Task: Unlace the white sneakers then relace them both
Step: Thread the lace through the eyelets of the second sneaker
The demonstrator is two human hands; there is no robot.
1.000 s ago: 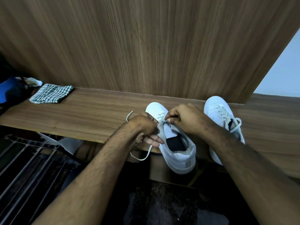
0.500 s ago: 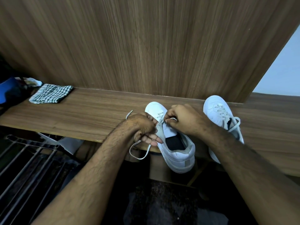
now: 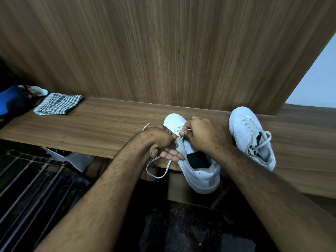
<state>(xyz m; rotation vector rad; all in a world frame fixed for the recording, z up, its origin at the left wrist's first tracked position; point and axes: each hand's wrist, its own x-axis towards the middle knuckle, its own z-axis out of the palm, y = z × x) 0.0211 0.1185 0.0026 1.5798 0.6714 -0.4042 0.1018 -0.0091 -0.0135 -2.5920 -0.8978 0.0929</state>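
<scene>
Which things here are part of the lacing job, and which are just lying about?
Job: near sneaker, its lace, second sneaker, left hand, right hand.
Lying about: checked cloth, blue object, metal rack.

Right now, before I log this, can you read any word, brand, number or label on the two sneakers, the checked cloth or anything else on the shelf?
None readable.
Near sneaker: the grey heel tab shows no legible mark; both hands cover its lace area.
Far sneaker: plain white, no brand visible.
Checked cloth: pattern only, no label.
Blue object at the left edge: no text visible.
</scene>
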